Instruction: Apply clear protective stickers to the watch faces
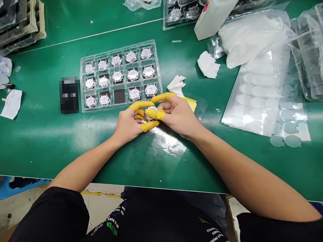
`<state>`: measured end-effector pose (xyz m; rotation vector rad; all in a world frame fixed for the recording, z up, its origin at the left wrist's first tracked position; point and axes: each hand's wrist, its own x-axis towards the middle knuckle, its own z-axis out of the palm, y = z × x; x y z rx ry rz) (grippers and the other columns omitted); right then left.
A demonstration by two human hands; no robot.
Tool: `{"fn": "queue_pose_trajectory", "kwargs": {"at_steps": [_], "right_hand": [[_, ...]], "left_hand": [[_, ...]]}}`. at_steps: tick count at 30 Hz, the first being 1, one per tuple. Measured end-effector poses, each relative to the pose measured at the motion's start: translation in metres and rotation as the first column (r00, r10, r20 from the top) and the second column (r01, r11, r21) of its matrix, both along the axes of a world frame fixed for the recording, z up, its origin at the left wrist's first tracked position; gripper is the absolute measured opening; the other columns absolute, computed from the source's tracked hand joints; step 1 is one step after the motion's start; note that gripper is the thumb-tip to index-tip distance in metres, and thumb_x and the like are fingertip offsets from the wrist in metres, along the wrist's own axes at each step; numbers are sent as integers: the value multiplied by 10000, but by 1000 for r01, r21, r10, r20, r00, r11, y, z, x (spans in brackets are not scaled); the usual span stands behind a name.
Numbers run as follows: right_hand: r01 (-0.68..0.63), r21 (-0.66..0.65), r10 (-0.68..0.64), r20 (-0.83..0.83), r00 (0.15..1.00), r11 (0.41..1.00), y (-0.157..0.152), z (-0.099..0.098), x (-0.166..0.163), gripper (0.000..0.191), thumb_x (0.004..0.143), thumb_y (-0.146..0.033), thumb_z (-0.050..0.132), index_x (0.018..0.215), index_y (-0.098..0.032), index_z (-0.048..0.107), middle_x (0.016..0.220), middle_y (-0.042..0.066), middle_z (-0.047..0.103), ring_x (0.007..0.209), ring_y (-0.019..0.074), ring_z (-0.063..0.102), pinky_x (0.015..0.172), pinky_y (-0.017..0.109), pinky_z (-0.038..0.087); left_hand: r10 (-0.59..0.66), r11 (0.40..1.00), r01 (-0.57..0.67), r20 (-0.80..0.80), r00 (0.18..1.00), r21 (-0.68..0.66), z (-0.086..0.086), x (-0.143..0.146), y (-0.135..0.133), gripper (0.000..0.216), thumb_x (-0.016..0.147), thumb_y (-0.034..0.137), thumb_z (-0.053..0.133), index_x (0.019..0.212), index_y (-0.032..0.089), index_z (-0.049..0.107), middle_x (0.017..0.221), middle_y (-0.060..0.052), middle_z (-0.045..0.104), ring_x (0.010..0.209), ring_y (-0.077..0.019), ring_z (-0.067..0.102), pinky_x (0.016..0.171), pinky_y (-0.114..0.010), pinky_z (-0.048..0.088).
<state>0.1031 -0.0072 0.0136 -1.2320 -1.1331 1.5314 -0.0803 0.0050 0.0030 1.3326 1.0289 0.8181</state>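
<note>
Over table [37, 143], hands [127, 125] angled inward, pinching watch [151, 108]

1 round silver watch case [152, 108], between fingers [139, 105].

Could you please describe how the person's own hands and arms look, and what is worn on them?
The left hand and right hand wear yellow finger covers on the thumbs and some fingers; those on the thumbs have thick rolled rims. The palms, wrists and forearms are uncovered. Plain black sleeves end near the elbows.
</note>
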Motion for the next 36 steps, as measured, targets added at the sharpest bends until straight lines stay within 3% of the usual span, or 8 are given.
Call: {"fn": "queue_pose_trajectory", "kwargs": {"at_steps": [3, 6, 8, 11, 16, 20, 25, 36], "right_hand": [[34, 222, -90, 244, 966, 974, 4, -4, 16, 600, 756, -646, 875, 1136, -226, 675, 863, 25, 678, 700, 155, 589, 631, 333, 507], [37, 570, -396, 521, 756, 821, 25, -15, 49, 414, 892, -570, 785, 1135, -241, 718, 1116, 117, 688, 1017, 262, 620, 841, 445, 533], [-52, 635, -464, 615, 638, 771, 44, -28, 72, 303, 951, -507, 734, 1127, -261, 730, 1167, 137, 682, 1133, 302, 574, 938, 502, 500], [-111, 624, -464, 677, 571, 774, 62, -42, 91, 241, 967, -485, 717, 1023, -253, 750, 1006, 131, 692, 1041, 298, 564, 921, 519, 482], [-89, 718, -524, 582, 622, 691, 32, -25, 65, 249, 993, -489, 665, 1051, -263, 751, 934, 86, 664, 886, 233, 586, 794, 435, 485], [-285, 726, -401, 613, 681, 626, 3, -9, 25, 196, 998, -437, 636, 1003, -272, 743, 896, 58, 656, 831, 213, 581, 749, 406, 475], [-322, 669, -407, 694, 594, 670, 1, -10, 18, 216, 997, -413, 592, 971, -254, 736, 889, 80, 629, 831, 237, 556, 757, 428, 461], [-279, 745, -450, 610, 652, 605, 4, -14, 15, 241, 998, -433, 602, 894, -235, 693, 799, 52, 596, 742, 195, 557, 662, 375, 431]], "left_hand": [[19, 1000, -19, 15, 1000, 0, 1, 1, 0, 644, 598, 291, 965, 1189, 180, 734, 835, 3, 767, 737, -115, 722, 702, -221, 624], [41, 999, -41, 24, 999, -19, 1, 2, 1, 651, 587, 287, 966, 1191, 182, 747, 829, 2, 759, 722, -108, 701, 684, -219, 615], [46, 998, -46, 15, 999, -33, 2, 3, 2, 659, 575, 267, 964, 1193, 183, 753, 802, 11, 738, 689, -95, 671, 650, -207, 594], [59, 997, -59, 7, 998, -50, 4, 3, 3, 661, 564, 244, 957, 1191, 179, 755, 778, 21, 711, 650, -76, 626, 613, -192, 562], [66, 996, -65, 4, 998, -62, 6, 3, 2, 662, 567, 237, 942, 1195, 171, 744, 757, 32, 687, 635, -61, 589, 595, -174, 533], [30, 998, -28, 27, 999, -63, 3, 3, 4, 649, 557, 201, 925, 1177, 155, 739, 754, 34, 681, 618, -52, 573, 575, -163, 502], [40, 998, -37, 55, 998, -59, 1, 4, 5, 653, 557, 196, 923, 1181, 142, 741, 757, 28, 675, 636, -69, 603, 605, -191, 532], [12, 999, -9, 68, 998, -44, -1, 5, 3, 598, 606, 154, 876, 1188, 138, 739, 757, 21, 684, 639, -87, 627, 600, -213, 531]]}}
